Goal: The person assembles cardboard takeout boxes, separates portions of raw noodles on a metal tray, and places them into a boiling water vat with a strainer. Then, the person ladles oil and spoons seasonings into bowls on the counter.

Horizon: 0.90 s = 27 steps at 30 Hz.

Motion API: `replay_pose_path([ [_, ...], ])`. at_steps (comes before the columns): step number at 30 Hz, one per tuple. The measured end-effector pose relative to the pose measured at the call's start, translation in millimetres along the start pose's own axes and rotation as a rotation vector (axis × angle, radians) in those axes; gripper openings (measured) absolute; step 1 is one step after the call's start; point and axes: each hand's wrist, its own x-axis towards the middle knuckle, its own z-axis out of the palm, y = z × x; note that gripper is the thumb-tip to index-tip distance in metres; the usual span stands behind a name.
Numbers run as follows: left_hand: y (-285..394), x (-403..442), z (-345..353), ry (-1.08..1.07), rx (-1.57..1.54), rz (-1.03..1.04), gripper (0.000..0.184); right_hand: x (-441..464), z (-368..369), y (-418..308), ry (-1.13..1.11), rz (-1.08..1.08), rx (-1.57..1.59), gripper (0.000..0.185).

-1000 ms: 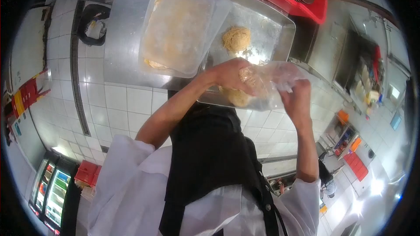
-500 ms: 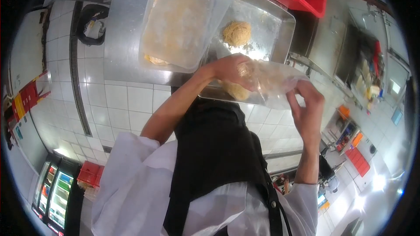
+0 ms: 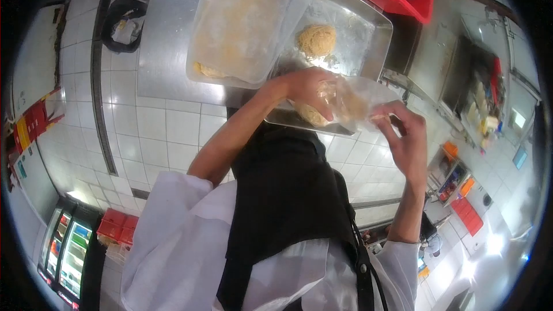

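Observation:
My left hand point(image 3: 308, 89) grips the bunched end of a clear plastic bag point(image 3: 354, 101) above the near part of a metal tray point(image 3: 374, 52). At the bag's other end, my right hand point(image 3: 406, 126) pinches its edge between thumb and fingers. Something pale shows through the plastic, too blurred to name. A round noodle bundle point(image 3: 317, 40) lies in the tray. Another bundle point(image 3: 310, 114) sits partly hidden beneath my left hand. Left of the tray stands a lidded translucent container point(image 3: 239, 29) with yellowish food inside.
A red crate point(image 3: 417, 6) with metal strainers stands beyond the tray at the back right. The steel table point(image 3: 164, 57) ends just in front of the container. A black-lined bin point(image 3: 124, 26) is on the left. A drinks fridge point(image 3: 72, 253) stands at the lower left.
My right hand has moved right and slightly down from its place a second ago, stretching the bag out sideways. My left hand keeps its grip. The tray and container appear slightly higher in view.

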Motion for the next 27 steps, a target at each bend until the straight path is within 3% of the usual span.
replay_pose_path([
  [4, 0.2, 8.3, 6.1, 0.021, 0.295, -0.034, 0.066, 8.7, 13.8, 7.8, -0.019, -0.075, 0.060, 0.008],
  [7, 15.2, 22.4, 14.2, 0.064, 0.480, 0.113, 0.062, 13.7, 19.0, 7.7, -0.008, -0.048, 0.123, 0.008],
  [9, 40.5, 30.7, 14.0, -0.100, 0.333, -0.264, 0.060, 19.3, 16.4, 9.4, 0.083, -0.123, -0.100, 0.010],
  [13, 24.2, 25.3, 23.3, 0.076, 0.410, -0.153, 0.048, 16.1, 10.3, 26.9, 0.121, -0.201, -0.324, 0.010],
  [15, 19.0, 20.9, 27.0, 0.198, 0.357, -0.061, 0.046, 10.4, 8.3, 22.4, 0.174, 0.076, -0.048, 0.010],
  [23, 20.6, 23.8, 35.5, 0.097, 0.443, -0.051, 0.042, -4.4, -17.4, -1.8, 0.307, 0.003, 0.053, 0.010],
  [27, 15.1, 20.4, 37.3, 0.165, 0.440, 0.024, 0.039, -3.9, -18.1, 5.7, 0.158, -0.106, -0.065, 0.014],
])
